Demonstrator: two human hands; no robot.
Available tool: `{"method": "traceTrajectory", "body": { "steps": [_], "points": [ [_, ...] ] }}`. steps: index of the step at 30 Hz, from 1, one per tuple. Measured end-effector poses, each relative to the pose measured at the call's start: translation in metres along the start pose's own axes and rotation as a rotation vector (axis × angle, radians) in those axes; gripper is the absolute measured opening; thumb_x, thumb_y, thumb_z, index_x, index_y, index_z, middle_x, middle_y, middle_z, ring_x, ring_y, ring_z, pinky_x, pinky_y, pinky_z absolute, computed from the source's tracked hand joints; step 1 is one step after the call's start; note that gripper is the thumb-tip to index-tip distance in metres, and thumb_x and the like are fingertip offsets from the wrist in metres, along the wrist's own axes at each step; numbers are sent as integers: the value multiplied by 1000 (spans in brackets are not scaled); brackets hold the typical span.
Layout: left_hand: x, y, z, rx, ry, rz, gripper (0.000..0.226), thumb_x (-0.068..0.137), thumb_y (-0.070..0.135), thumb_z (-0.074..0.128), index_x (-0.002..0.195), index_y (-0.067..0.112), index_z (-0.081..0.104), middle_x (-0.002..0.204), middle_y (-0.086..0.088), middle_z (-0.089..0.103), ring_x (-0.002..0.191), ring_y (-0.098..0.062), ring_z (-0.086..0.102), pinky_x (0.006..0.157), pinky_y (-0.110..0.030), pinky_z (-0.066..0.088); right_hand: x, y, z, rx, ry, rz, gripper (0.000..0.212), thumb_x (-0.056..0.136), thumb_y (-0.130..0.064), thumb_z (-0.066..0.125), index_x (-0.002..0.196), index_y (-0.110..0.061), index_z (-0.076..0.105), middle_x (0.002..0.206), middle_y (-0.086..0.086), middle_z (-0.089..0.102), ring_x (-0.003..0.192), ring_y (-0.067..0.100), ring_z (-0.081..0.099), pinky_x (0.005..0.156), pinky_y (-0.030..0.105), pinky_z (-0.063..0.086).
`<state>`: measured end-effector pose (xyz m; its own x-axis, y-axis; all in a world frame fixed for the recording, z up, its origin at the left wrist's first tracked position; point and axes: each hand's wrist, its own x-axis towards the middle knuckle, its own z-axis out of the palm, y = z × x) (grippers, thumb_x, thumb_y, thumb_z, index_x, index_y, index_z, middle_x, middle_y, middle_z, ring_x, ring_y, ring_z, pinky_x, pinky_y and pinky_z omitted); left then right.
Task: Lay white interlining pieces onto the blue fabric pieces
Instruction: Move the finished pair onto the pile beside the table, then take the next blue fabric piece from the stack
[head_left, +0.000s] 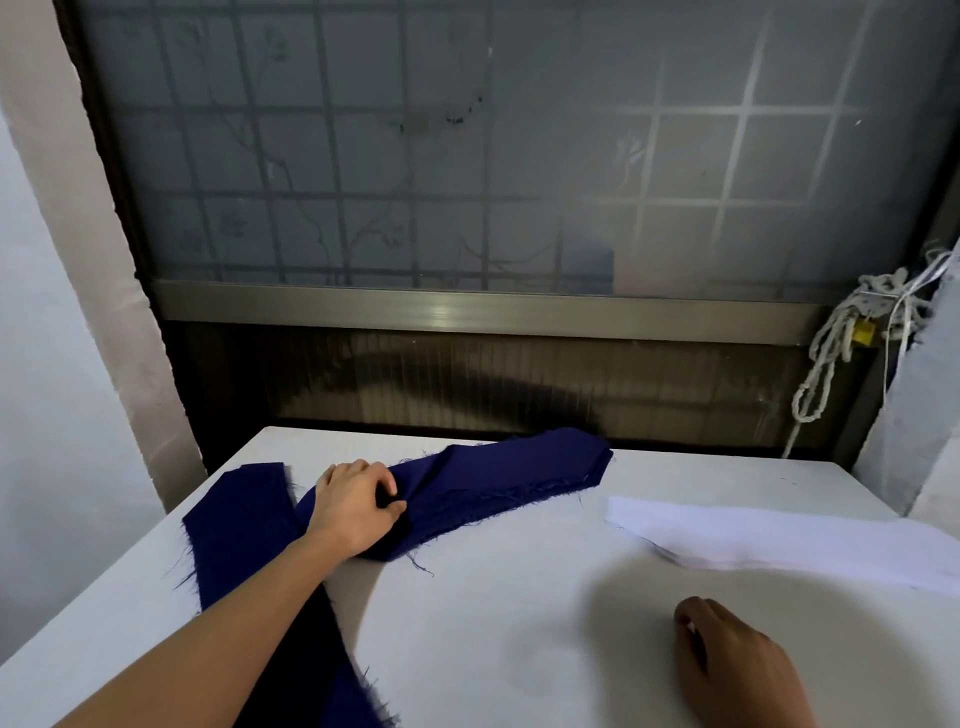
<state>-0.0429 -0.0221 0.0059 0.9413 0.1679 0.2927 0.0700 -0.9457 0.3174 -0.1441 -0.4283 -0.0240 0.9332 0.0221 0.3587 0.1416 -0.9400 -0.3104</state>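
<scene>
A long blue fabric piece (498, 483) with frayed edges lies rumpled across the far part of the white table (519, 623). My left hand (356, 501) grips it near its middle, fingers curled into a fold. A second blue fabric strip (244, 540) runs from the far left toward the near edge, passing under my left forearm. White interlining pieces (779, 540) lie flat in a stack at the right. My right hand (737, 665) hovers over the table near the front right, fingers loosely curled, holding nothing.
A frosted window with a metal grille and a metal sill (467, 312) stands behind the table's far edge. White cords (852, 343) hang at the back right. A pale wall borders the left side.
</scene>
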Motion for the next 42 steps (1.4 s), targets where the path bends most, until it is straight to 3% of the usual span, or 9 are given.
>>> {"method": "traceTrajectory", "body": {
  "steps": [5, 11, 16, 22, 25, 28, 32, 35, 42],
  "points": [
    [5, -5, 0, -46, -39, -293, 79, 73, 67, 75, 133, 25, 45, 127, 1, 61, 122, -25, 54, 101, -44, 40, 0, 0, 0, 2, 2, 29, 4, 80, -16, 68, 79, -19, 65, 77, 0, 64, 64, 29, 64, 53, 34, 47],
    [-4, 7, -9, -355, 161, -232, 12, 86, 31, 76, 90, 26, 66, 83, 13, 64, 90, -18, 66, 77, -32, 50, 0, 1, 1, 13, 40, 34, 12, 74, -9, 74, 72, -16, 64, 69, 1, 62, 55, 31, 60, 46, 35, 45],
    [-53, 57, -15, -378, 248, 216, 8, 94, 29, 66, 97, 22, 67, 84, 12, 70, 76, -9, 65, 69, -31, 51, 3, -5, 0, -94, 177, -98, 29, 55, -3, 85, 74, -16, 68, 67, 2, 62, 49, 25, 61, 36, 31, 44],
    [-120, 127, -5, -48, 224, 968, 4, 86, 27, 67, 85, 25, 70, 67, 9, 62, 59, -12, 56, 57, -26, 47, 9, -49, 5, -94, 327, -416, 57, 58, -26, 73, 113, -12, 70, 118, 4, 68, 110, 22, 60, 90, 38, 41],
    [-133, 137, -3, 30, 362, 1097, 11, 83, 17, 70, 88, 24, 64, 67, 7, 56, 59, -12, 49, 57, -25, 43, 12, -64, 14, 70, 364, -605, 20, 70, -23, 64, 88, -23, 75, 107, -12, 71, 115, 10, 58, 100, 36, 34],
    [-125, 122, -9, -247, 536, 942, 27, 70, 9, 81, 93, 17, 69, 75, 6, 65, 63, -13, 55, 59, -27, 45, 14, -47, 21, 107, 432, -575, 23, 81, -23, 53, 69, -19, 73, 80, -12, 72, 86, 7, 70, 105, 35, 32],
    [-105, 87, -16, -496, 574, 448, 20, 95, 18, 55, 99, 9, 72, 79, 12, 68, 63, 3, 58, 60, -18, 48, 12, -5, 14, -8, 482, -431, 56, 101, -31, 31, 71, -11, 73, 71, -2, 70, 64, 16, 69, 104, 31, 30],
    [-100, 68, -9, -588, 514, 244, 14, 99, 15, 58, 102, 9, 70, 74, 16, 65, 56, 7, 56, 55, -3, 39, 12, 22, 3, -107, 498, -378, 53, 100, -27, 31, 76, -9, 75, 72, 3, 69, 73, 21, 66, 104, 29, 28],
    [-97, 59, 12, -671, 433, 25, 28, 91, 40, 54, 100, 19, 70, 57, 13, 63, 54, -6, 61, 51, -13, 45, 15, 54, -30, -47, 524, -59, 27, 86, -23, 56, 98, -4, 70, 80, 8, 71, 84, 29, 62, 103, 27, 28]
  ]
}}
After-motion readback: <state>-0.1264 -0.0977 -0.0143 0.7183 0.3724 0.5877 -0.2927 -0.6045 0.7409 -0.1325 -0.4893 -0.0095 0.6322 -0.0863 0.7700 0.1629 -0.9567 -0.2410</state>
